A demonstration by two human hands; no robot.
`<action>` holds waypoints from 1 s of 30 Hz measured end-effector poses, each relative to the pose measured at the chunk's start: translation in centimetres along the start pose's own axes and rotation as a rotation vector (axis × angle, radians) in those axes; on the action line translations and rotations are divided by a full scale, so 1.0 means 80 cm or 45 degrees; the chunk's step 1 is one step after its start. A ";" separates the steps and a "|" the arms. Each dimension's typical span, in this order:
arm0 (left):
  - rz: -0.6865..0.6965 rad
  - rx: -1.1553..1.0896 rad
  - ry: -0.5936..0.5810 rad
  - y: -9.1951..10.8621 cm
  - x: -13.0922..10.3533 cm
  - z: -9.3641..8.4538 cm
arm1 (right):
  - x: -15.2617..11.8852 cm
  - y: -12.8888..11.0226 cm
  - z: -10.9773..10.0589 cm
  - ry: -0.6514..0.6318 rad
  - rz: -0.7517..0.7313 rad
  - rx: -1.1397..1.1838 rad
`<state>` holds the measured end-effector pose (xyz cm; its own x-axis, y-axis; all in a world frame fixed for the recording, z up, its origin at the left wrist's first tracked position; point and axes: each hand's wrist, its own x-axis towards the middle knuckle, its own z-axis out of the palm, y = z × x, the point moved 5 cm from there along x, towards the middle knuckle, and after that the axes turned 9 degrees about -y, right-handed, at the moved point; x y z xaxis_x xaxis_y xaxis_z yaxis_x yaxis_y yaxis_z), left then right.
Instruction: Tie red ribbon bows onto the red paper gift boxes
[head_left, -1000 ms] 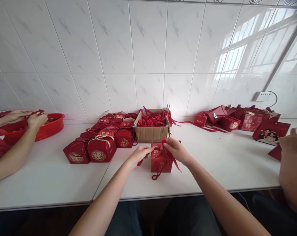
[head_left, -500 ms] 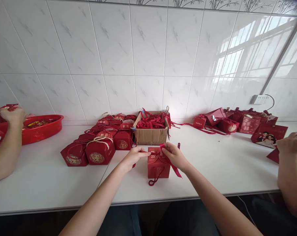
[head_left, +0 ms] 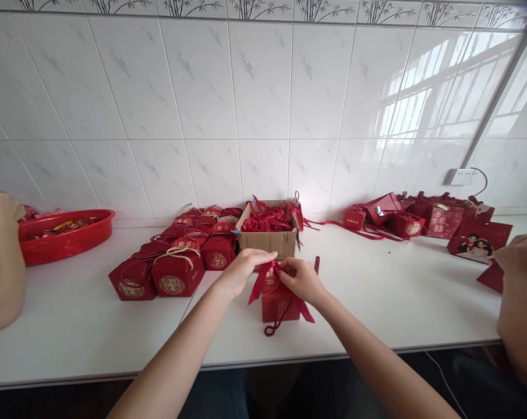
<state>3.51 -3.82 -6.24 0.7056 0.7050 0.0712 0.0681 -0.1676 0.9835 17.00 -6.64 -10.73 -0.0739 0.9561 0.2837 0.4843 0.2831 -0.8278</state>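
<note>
A red gift box stands upright on the white table in front of me, with a dark red cord loop hanging down its front. Across its top runs a red satin ribbon, whose two tails hang at the left and right. My left hand pinches the ribbon at the upper left, its fingers pointing right. From the right, my right hand pinches it close to the middle of the lid. The fingertips nearly meet and partly cover the crossing of the ribbon.
Behind the box stands a cardboard box heaped with red ribbons. Several finished red boxes are grouped on the left, beside a red basin of packets. More red boxes lie at the right. Other people's arms reach in at both sides.
My left hand has moved up and right, closer to my right hand, which shifted slightly down and left. A ribbon tail now hangs at the left of the box. The arm at far left moved left.
</note>
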 end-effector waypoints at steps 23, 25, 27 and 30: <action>0.090 0.302 0.104 -0.050 0.022 -0.007 | -0.005 0.021 -0.002 -0.009 -0.004 0.272; 0.105 0.319 0.140 -0.051 0.021 -0.006 | -0.005 0.023 -0.001 0.040 0.000 0.293; 0.116 0.333 0.158 -0.050 0.020 -0.005 | -0.006 0.026 0.000 0.106 0.004 0.318; 0.140 0.354 0.168 -0.048 0.016 -0.001 | -0.009 0.029 0.002 0.189 0.002 0.350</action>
<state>4.05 -2.23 -9.88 0.6233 0.7524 0.2130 0.1996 -0.4165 0.8869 18.04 -6.65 -12.89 0.0646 0.9406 0.3334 0.2292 0.3112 -0.9223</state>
